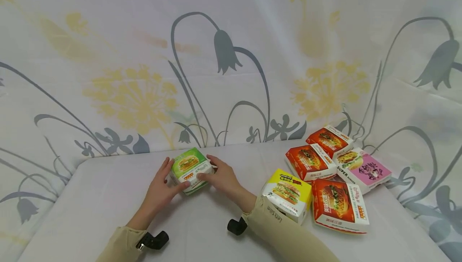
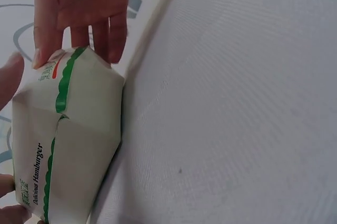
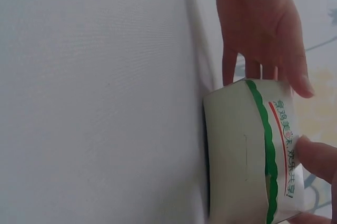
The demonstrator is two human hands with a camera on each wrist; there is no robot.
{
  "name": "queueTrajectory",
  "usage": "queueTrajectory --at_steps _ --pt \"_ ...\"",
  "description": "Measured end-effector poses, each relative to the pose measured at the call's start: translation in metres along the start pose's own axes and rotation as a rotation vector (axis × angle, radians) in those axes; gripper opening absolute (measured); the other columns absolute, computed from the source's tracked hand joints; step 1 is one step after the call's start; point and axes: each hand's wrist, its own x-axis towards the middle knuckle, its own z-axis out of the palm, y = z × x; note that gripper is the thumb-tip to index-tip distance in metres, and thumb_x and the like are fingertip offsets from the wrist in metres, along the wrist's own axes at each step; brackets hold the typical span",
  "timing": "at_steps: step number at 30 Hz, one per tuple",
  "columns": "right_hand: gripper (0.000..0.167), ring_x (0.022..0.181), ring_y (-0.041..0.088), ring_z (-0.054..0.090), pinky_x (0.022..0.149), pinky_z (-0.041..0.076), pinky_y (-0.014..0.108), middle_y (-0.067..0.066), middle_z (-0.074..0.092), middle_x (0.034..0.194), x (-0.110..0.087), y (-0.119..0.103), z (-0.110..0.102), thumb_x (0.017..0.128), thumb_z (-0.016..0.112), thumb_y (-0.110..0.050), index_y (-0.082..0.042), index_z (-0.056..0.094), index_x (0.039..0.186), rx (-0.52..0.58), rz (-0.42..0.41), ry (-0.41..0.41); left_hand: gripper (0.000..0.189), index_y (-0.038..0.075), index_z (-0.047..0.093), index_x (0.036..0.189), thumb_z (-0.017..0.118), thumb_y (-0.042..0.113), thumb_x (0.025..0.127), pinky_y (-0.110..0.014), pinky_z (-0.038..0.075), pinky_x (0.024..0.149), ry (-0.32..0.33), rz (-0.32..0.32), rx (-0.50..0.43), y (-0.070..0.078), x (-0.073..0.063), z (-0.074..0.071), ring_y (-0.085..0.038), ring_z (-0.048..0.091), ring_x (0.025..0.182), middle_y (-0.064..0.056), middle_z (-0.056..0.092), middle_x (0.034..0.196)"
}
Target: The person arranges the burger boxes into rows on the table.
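Note:
A green-and-white hamburger box [image 1: 189, 163] sits on the white-covered table, lid down, at the left of centre in the head view. My left hand [image 1: 161, 189] holds its left side, thumb at the front edge of the lid. On the opposite side my right hand [image 1: 224, 177] grips the box, its thumb on the lid's near right corner. The left wrist view shows the white side of the hamburger box [image 2: 87, 124] with a green wavy seam. From the right wrist, the other white side of the hamburger box [image 3: 237, 145] appears, its far fingers partly hidden behind it.
To the right lie several more burger boxes: a yellow one [image 1: 286, 193] beside my right sleeve, a large red one [image 1: 339, 206], a red one [image 1: 311, 161], another red one [image 1: 329, 141] and a pink one [image 1: 362, 169]. A flower-patterned curtain [image 1: 223, 101] rises behind the table.

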Motion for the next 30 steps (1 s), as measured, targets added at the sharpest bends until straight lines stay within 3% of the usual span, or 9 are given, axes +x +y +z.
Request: queueTrajectory --at_steps 8,15,22,26,30 --pt "0.069 0.115 0.025 0.057 0.089 0.049 0.041 0.011 0.057 0.137 -0.004 0.0 0.002 0.087 0.076 -0.036 -0.012 0.049 0.147 -0.044 -0.024 -0.018 0.112 0.001 0.016 0.158 0.085 0.037 0.078 -0.059 0.029 0.111 -0.042 0.039 -0.016 -0.005 -0.001 0.0 -0.041 0.006 0.149 -0.019 0.003 0.165" --pt "0.062 0.129 0.03 0.052 0.102 0.044 0.049 0.013 0.055 0.141 -0.005 -0.001 0.002 0.089 0.073 -0.034 -0.014 0.052 0.144 -0.032 0.009 0.005 0.095 0.001 0.027 0.156 0.083 0.024 0.082 -0.058 0.037 0.106 -0.035 0.074 -0.108 -0.01 -0.001 -0.006 -0.042 0.012 0.148 -0.021 0.009 0.164" --pt "0.062 0.128 0.035 0.053 0.098 0.047 0.05 0.015 0.051 0.145 -0.006 0.0 0.003 0.091 0.073 -0.03 -0.019 0.049 0.148 -0.001 -0.025 -0.011 0.085 0.002 0.031 0.155 0.079 0.015 0.086 -0.057 0.042 0.102 -0.039 0.089 -0.182 -0.013 -0.003 -0.008 -0.042 0.019 0.147 -0.021 0.015 0.163" --pt "0.055 0.133 0.032 0.048 0.106 0.041 0.05 0.011 0.051 0.146 -0.006 -0.001 0.003 0.092 0.072 -0.026 -0.02 0.055 0.144 0.023 -0.035 -0.033 0.08 0.001 0.035 0.153 0.078 0.011 0.087 -0.055 0.044 0.101 -0.042 0.104 -0.209 -0.016 -0.003 -0.009 -0.043 0.027 0.144 -0.02 0.018 0.163" --pt "0.049 0.134 0.031 0.047 0.108 0.039 0.049 0.009 0.051 0.147 -0.008 -0.002 0.004 0.093 0.071 -0.022 -0.018 0.06 0.14 0.035 -0.05 -0.038 0.071 0.001 0.04 0.151 0.075 0.007 0.088 -0.053 0.045 0.1 -0.044 0.114 -0.231 -0.018 -0.003 -0.011 -0.041 0.024 0.145 -0.02 0.021 0.162"
